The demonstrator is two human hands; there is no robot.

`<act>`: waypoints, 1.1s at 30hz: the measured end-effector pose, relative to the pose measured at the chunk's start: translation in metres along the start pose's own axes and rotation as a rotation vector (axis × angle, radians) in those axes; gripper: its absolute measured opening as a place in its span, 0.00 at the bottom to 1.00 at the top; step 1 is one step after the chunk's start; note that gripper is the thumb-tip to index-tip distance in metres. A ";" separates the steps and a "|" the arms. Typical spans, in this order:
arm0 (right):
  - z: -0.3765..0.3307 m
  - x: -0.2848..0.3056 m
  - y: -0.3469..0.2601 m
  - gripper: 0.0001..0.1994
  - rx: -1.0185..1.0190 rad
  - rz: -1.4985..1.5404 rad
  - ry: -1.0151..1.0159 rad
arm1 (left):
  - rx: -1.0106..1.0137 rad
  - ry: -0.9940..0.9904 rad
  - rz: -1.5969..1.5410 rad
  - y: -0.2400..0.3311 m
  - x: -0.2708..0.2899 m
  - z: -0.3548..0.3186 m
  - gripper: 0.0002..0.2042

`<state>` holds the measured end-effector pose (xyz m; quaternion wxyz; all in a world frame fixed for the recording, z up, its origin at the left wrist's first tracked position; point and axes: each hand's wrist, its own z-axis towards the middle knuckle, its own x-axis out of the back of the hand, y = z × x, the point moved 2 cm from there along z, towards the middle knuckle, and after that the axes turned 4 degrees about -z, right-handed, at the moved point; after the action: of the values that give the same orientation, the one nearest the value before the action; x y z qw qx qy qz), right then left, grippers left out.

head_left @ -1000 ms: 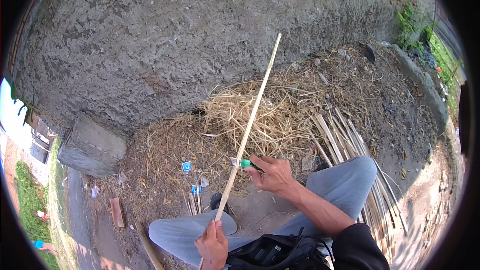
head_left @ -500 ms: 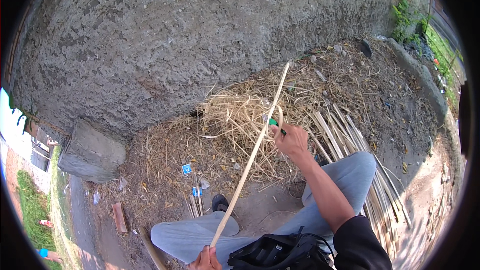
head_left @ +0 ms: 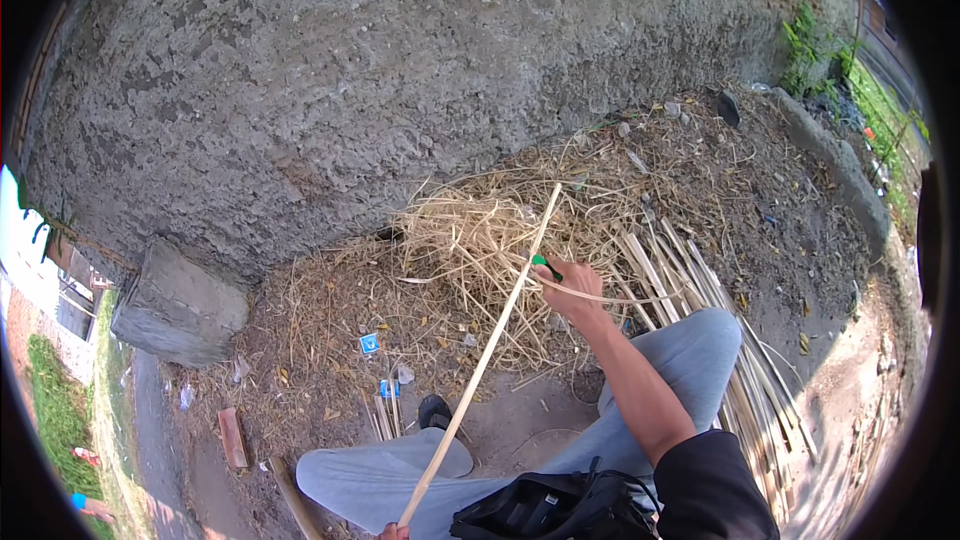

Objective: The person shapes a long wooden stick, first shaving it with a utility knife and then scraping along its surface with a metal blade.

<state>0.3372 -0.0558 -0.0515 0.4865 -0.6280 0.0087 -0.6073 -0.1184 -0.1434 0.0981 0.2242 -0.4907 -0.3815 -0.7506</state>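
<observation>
A long, pale strip of split bamboo (head_left: 487, 342) slants from the straw heap down to my left hand (head_left: 396, 532). That hand is closed on the strip's near end, and the lower edge of the picture cuts off most of it. My right hand (head_left: 575, 292) is wrapped round a green-handled knife (head_left: 543, 264), held against the strip below its far tip. The blade is too small to make out. A thin shaving (head_left: 630, 297) trails rightward past my right hand.
Pale shavings (head_left: 465, 230) lie heaped against the rough wall (head_left: 400, 90). A bundle of bamboo strips (head_left: 765, 420) rests beside my right knee. A concrete block (head_left: 185, 305) and a brick (head_left: 232, 438) are at left. A black bag (head_left: 550, 510) sits on my lap.
The bamboo strip has slid down toward me, my left hand moving down with it. My right hand has shifted slightly down, and the small curl by the knife is now a long shaving.
</observation>
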 end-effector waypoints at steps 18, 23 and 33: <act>-0.012 0.007 -0.015 0.14 0.265 0.006 0.137 | 0.127 0.011 0.115 -0.017 0.007 -0.014 0.06; -0.046 0.017 -0.056 0.18 0.341 0.123 -0.089 | 0.088 0.053 0.141 -0.014 0.003 -0.011 0.06; -0.004 0.000 -0.004 0.16 0.266 0.040 0.182 | 0.004 0.011 0.220 -0.004 0.011 -0.018 0.04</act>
<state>0.3317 -0.0560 -0.0494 0.5745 -0.5002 -0.0152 -0.6477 -0.1366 -0.1548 0.1027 0.3084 -0.5252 -0.3254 -0.7233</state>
